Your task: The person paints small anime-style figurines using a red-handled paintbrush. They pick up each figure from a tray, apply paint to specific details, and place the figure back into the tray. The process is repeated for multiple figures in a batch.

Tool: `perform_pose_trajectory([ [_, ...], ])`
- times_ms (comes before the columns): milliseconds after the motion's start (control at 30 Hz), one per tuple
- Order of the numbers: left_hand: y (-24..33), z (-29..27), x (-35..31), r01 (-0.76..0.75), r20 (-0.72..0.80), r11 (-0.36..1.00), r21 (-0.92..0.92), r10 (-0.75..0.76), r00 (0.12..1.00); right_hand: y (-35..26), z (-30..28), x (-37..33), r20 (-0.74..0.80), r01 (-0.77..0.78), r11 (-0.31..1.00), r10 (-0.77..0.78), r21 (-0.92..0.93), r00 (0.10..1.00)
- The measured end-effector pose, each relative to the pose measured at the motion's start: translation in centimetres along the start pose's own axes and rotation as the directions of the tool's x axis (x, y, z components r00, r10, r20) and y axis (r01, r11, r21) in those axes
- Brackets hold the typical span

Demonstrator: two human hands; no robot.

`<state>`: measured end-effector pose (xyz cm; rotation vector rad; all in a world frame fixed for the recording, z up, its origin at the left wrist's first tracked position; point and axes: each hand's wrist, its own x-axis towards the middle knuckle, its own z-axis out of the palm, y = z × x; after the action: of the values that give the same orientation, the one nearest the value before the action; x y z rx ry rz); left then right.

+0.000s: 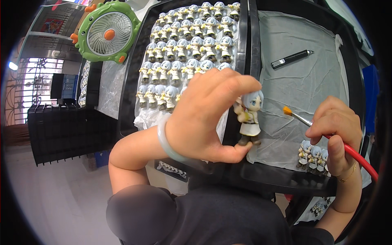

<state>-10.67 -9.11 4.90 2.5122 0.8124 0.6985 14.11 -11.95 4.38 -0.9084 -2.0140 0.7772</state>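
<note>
A small painted figurine with pale blue hair and a white outfit stands upright in my left hand. My thumb is under its feet and my fingers are at its head. In my right hand is a red-handled paintbrush. Its orange-yellow bristle tip points left toward the figurine, apart from it. Below the brush, close to my right hand, several similar figurines stand on the lined right tray; my hand hides part of them.
A black tray at left holds rows of matching figurines. A black pen-like tool lies on the right tray's liner. At upper left stands a green animal-shaped fan. A black crate sits farther left.
</note>
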Motion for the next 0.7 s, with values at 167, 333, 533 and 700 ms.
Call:
perform_pose_trajectory([
  [167, -1.5, -3.1, 0.0, 0.042, -0.197, 0.998, -0.05, -0.051, 0.979, 0.1, 0.0, -0.2, -0.022, -0.015, 1.0, 0.015, 0.009, 1.0],
  [333, -3.1, -3.4, -1.8, 0.116, -0.056, 0.969, 0.218, -0.107, 0.993, -0.1, -0.7, -0.1, 0.0, -0.008, 1.0, 0.008, 0.016, 1.0],
  [533, -1.0, -2.0, -1.1, -0.057, -0.047, 0.944, 0.326, 0.077, 0.996, 0.1, 0.2, 0.2, -0.083, -0.199, 0.969, 0.213, 0.147, 0.974],
  [700, 1.2, -0.1, 1.4, -0.191, -0.079, 0.917, 0.351, 0.232, 0.969, -0.1, 1.2, 0.0, 0.198, -0.441, 0.807, 0.394, 0.393, 0.897],
])
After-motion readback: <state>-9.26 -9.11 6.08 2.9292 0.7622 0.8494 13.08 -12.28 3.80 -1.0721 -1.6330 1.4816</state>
